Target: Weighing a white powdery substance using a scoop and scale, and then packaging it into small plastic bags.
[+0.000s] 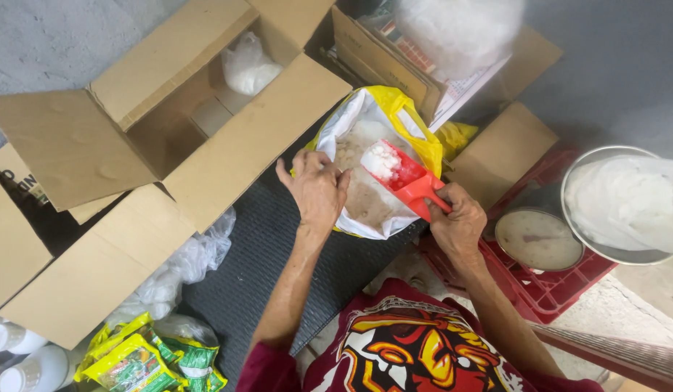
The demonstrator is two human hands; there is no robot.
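- Right hand [458,221] gripped the red scoop [405,178], loaded with white grains, above the open yellow sack [380,163]
- Left hand [318,190] fingers curled over the sack's rim
- Sack was largely full; cardboard box [169,123] nearby held 1 filled bag [248,67]

A red scoop [412,181] of white grains, a yellow-and-white sack [409,120], a red crate [547,290], brown cardboard boxes [205,116].
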